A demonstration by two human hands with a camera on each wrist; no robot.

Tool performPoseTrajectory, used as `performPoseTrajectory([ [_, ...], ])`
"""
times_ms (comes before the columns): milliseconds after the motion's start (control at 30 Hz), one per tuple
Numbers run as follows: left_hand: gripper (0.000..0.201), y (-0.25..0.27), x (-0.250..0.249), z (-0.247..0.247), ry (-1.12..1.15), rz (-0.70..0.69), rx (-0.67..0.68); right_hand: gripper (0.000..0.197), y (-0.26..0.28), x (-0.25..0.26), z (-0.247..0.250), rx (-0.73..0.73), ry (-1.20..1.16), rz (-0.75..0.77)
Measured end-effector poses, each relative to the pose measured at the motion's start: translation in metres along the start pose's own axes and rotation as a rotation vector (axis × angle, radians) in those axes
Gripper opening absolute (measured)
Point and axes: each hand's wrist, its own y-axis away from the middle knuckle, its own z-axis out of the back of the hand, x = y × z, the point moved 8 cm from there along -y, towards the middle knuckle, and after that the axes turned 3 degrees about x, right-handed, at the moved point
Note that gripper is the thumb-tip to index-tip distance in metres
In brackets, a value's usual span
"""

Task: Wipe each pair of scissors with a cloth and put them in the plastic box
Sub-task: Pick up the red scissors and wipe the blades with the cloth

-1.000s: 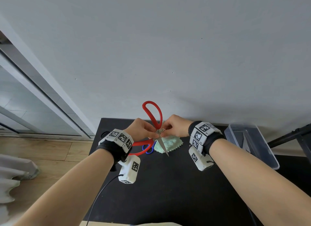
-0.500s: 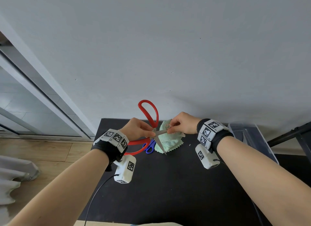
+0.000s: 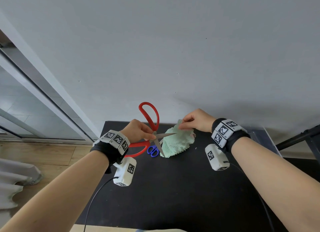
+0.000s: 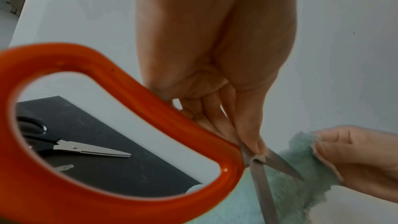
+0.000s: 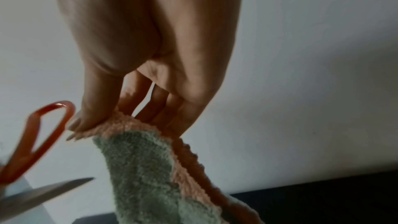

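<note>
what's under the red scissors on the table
Blue scissors lie on the table below the red scissors. Only their handles show; the cloth covers their blades.

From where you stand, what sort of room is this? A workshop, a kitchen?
Probably an ordinary room at home or in an office, not a workshop: a small black table pushed against a bare white wall, wood flooring, and a sliding glass door on the left. I cannot tell more.
</note>
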Motion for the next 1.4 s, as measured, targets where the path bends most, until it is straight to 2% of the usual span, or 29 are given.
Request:
performPoseTrajectory([
  [133,0.004,-0.002,-0.003,-0.012,-0.004,-0.002,0.030,0.011,-0.003,0.019,-0.023,0.062,-0.044,0.050],
  [333,0.009,-0.005,-0.009,-0.019,0.026,-0.023,0.021,0.007,-0.006,0.025,-0.047,0.153,-0.068,0.019],
  [400,0.008,-0.004,-0.011,-0.021,0.026,-0.028,0.021,0.013,-0.004,0.025,-0.050,0.167,-0.078,0.002],
  [600,0.013,-0.008,-0.014,-0.024,0.019,-0.035,0.008,0.013,-0.011,0.018,-0.052,0.118,-0.057,-0.029],
  [900,0.018,-0.010,-0.017,-0.030,-0.008,-0.036,0.011,0.011,-0.007,0.009,-0.049,0.140,0.012,-0.054],
  [1033,0.014,-0.011,-0.017,-0.027,-0.036,-0.024,0.022,0.017,-0.005,-0.001,-0.042,0.120,0.001,-0.073],
  [1167,0.008,-0.012,-0.012,-0.023,-0.047,-0.019,0.013,0.012,-0.004,-0.006,-0.037,0.096,-0.007,-0.065],
  [1400,0.009,-0.011,-0.009,-0.021,-0.033,-0.008,0.020,0.012,-0.004,-0.014,-0.032,0.063,-0.034,-0.057],
])
